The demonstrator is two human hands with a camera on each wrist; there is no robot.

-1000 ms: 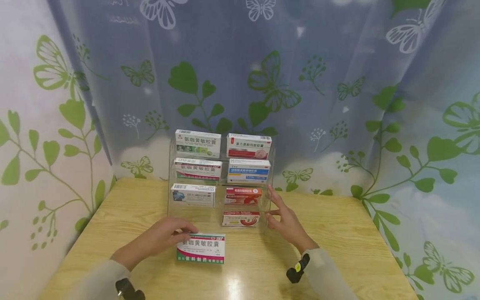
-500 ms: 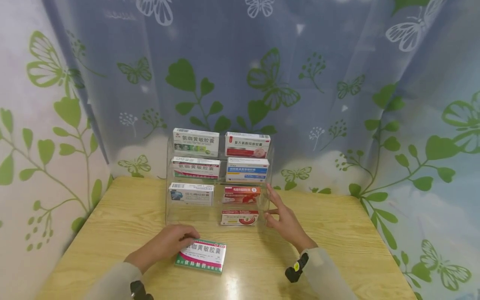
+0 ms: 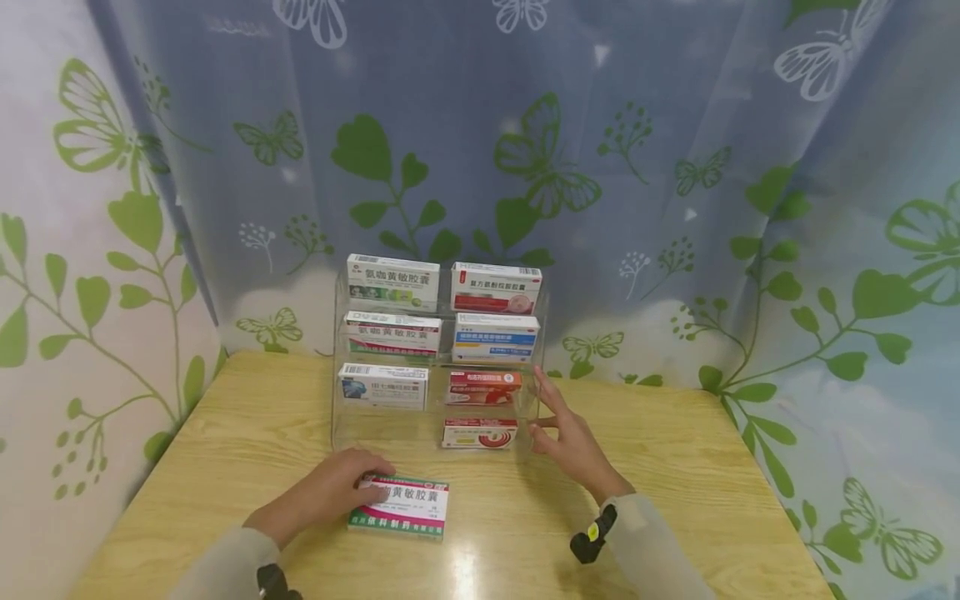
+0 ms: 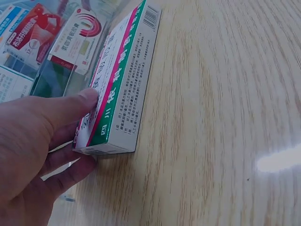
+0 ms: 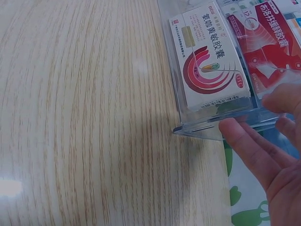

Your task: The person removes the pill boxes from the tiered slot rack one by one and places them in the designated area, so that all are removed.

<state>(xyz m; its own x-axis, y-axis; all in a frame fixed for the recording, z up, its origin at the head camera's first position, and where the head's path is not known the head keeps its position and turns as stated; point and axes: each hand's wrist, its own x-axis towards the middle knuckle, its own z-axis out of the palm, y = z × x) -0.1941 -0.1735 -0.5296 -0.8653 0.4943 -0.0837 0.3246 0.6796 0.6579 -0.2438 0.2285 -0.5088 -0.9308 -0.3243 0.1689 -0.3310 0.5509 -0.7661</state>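
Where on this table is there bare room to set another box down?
Bare wood lies right of the right hand out to the table edge, left of the clear rack, and along the near edge. It is crowded between the rack front and the medicine box held by the left hand.

We are looking at a pale wooden table [image 3: 675, 467] that is carrying medicine boxes at its far middle: a blue-striped box [image 3: 496, 336] is standing above a red-swirl box [image 3: 478, 433]. Behind, a blue butterfly curtain [image 3: 465, 125] is hanging, and a leaf-printed white sheet [image 3: 60, 275] is covering the left.
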